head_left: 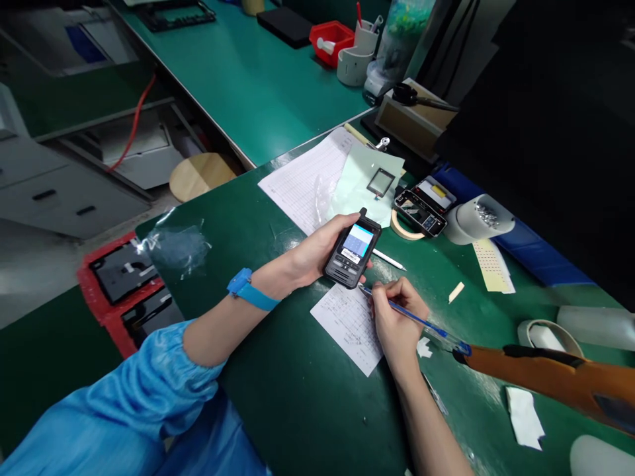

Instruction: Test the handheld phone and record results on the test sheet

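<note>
Head camera view, looking down over my 2 bare hands at a dark green table. My left hand, with a blue band at the wrist, grips a black handset, its lit screen facing up. My right hand is closed around a slim blue pen, held in a writing grip. The pen's tip end is just beside the handset's lower edge, over a small sheet of paper covered in marks; I cannot tell whether it touches the sheet.

Beyond the handset, an opened device casing with its inner parts showing lies by a tan tape ring. To the right of that casing, a white cup lies tilted, small silvery pieces visible at its mouth. Nearer the right edge, a pale ring has something white inside it.

At the far end of the surfaces, a red bin holds a white object. Beside it stands a white pen cup with 2 upright items, 1 of them red. Next comes a clear container with green contents. At left, a red tray holds 2 dark panels.
</note>
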